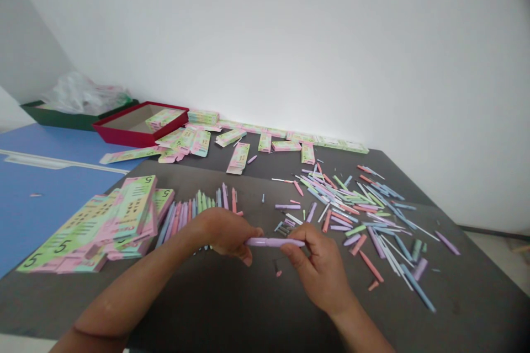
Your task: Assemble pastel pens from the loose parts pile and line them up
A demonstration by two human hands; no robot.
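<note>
A purple pen [271, 242] lies level between my two hands above the dark table. My left hand [229, 234] is closed on its left end, and my right hand [318, 265] pinches its right end between thumb and fingers. Just behind my left hand, a row of assembled pens [199, 204] in blue, pink, green and purple lies side by side, partly hidden by my hand and forearm. To the right of my right hand spreads a loose heap of pen barrels [331, 193], with white refills [395, 256] among them. A small pink piece [278, 272] lies below the held pen.
Stacked pen boxes [128, 209] stand on the left. Flattened and closed boxes [238, 158] lie toward the wall. A red box [124, 127] and a green tray [66, 116] with a plastic bag [85, 94] stand at the back left. The dark table [232, 309] adjoins a blue surface [53, 182].
</note>
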